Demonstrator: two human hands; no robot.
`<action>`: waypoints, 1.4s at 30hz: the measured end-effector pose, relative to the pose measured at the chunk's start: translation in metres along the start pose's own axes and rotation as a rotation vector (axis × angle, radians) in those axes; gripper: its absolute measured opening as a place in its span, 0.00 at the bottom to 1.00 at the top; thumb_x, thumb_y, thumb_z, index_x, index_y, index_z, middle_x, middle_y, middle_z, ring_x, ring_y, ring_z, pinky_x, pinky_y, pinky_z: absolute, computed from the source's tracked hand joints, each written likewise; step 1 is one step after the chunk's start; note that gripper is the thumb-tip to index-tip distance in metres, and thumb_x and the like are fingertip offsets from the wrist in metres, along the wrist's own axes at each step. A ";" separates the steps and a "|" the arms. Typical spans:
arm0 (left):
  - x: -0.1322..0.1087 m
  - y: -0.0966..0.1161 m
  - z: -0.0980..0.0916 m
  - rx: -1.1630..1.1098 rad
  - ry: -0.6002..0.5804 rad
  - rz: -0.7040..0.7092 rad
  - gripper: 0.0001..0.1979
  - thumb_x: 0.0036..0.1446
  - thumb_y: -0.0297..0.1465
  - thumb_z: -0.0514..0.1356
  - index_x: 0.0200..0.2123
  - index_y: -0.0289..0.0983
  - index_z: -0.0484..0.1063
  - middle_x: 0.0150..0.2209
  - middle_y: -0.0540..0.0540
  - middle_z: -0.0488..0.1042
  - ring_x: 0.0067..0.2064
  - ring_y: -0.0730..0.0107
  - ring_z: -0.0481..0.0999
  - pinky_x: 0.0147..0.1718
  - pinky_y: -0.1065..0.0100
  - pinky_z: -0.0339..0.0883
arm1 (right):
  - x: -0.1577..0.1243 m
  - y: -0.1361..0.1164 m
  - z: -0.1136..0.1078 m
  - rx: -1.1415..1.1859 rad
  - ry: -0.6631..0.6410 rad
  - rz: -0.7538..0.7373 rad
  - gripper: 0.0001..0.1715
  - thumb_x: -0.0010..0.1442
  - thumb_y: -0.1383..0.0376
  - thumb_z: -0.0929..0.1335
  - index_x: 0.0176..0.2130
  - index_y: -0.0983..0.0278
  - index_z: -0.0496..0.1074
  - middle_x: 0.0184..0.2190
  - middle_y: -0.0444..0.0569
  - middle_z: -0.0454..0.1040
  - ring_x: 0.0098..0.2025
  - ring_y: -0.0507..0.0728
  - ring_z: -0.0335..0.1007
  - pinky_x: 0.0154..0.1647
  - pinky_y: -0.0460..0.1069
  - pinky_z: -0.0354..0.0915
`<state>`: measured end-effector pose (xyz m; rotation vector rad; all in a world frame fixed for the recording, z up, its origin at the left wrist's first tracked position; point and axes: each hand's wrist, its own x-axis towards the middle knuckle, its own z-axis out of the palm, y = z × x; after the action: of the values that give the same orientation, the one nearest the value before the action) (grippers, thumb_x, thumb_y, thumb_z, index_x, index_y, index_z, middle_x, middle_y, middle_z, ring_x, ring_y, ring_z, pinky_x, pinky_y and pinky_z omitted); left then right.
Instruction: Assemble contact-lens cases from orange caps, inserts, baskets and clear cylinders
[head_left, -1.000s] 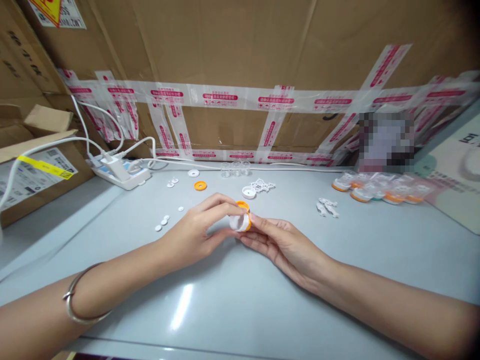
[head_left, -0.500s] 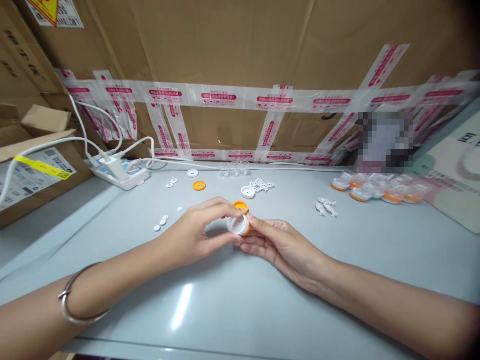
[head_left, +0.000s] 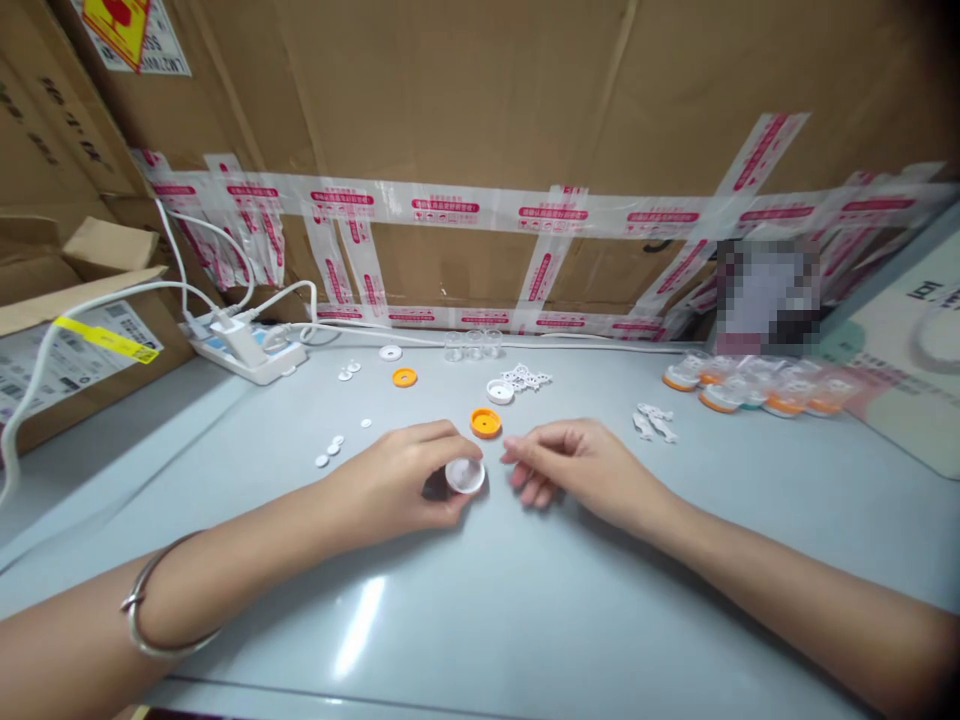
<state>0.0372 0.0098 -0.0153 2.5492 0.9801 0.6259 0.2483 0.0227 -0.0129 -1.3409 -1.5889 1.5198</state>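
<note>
My left hand point(head_left: 409, 470) grips a small round cup point(head_left: 465, 478) with a white rim between thumb and fingers, just above the grey table. The cup's mouth faces up toward me; its underside is hidden. My right hand point(head_left: 566, 462) is a short way to the right, apart from the cup, its fingers loosely curled and nothing visible in them. An orange ring-shaped part point(head_left: 486, 424) lies flat just beyond the hands. Behind it are a white round part point(head_left: 500, 392) and a cluster of white lacy pieces point(head_left: 528, 377).
Small white discs point(head_left: 330, 452), another orange disc point(head_left: 404, 377) and clear cups point(head_left: 473, 346) lie left and back. White shaped pieces point(head_left: 654, 422) and several clear domes with coloured bases point(head_left: 784, 395) sit right. A power strip point(head_left: 259, 360) and large carton point(head_left: 450, 100) stand behind.
My right hand has let go of the cup and moved right. My left hand has tilted the cup mouth-up and lowered it slightly toward me; its orange edge no longer shows.
</note>
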 end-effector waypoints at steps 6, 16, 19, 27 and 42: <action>-0.001 0.000 0.007 0.046 -0.002 -0.015 0.17 0.51 0.26 0.56 0.46 0.38 0.68 0.38 0.46 0.71 0.38 0.67 0.70 0.38 0.68 0.64 | 0.022 -0.006 -0.060 -0.493 0.525 -0.305 0.21 0.52 0.49 0.66 0.25 0.64 0.72 0.22 0.47 0.72 0.24 0.52 0.66 0.25 0.47 0.59; -0.003 -0.001 -0.006 -0.039 0.084 -0.014 0.19 0.53 0.37 0.59 0.49 0.39 0.66 0.42 0.44 0.72 0.42 0.66 0.72 0.41 0.66 0.65 | 0.032 -0.003 -0.147 -0.940 0.365 -0.088 0.14 0.47 0.54 0.69 0.28 0.62 0.74 0.29 0.51 0.76 0.32 0.61 0.68 0.32 0.52 0.59; -0.002 -0.001 -0.009 -0.047 0.136 0.005 0.16 0.56 0.36 0.57 0.47 0.40 0.67 0.43 0.45 0.72 0.43 0.67 0.72 0.43 0.67 0.64 | 0.023 -0.005 -0.164 -0.943 0.133 0.028 0.18 0.44 0.51 0.71 0.31 0.62 0.74 0.30 0.50 0.76 0.32 0.60 0.69 0.32 0.51 0.60; -0.001 -0.003 -0.012 -0.029 0.179 0.031 0.11 0.58 0.32 0.54 0.44 0.38 0.70 0.42 0.44 0.73 0.43 0.67 0.72 0.43 0.66 0.66 | 0.014 -0.007 -0.153 -0.891 -0.084 0.047 0.14 0.45 0.55 0.71 0.31 0.62 0.73 0.27 0.47 0.73 0.29 0.54 0.66 0.30 0.47 0.59; 0.000 0.014 -0.003 -0.389 0.300 -0.004 0.22 0.51 0.30 0.64 0.50 0.41 0.66 0.42 0.47 0.72 0.41 0.71 0.71 0.40 0.68 0.66 | -0.005 -0.018 0.015 0.474 -0.101 -0.120 0.18 0.46 0.62 0.74 0.38 0.64 0.70 0.23 0.41 0.72 0.26 0.47 0.65 0.29 0.44 0.58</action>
<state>0.0432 0.0008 -0.0062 2.1489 0.8531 1.1040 0.2319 0.0148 0.0026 -0.9031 -1.2311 1.7678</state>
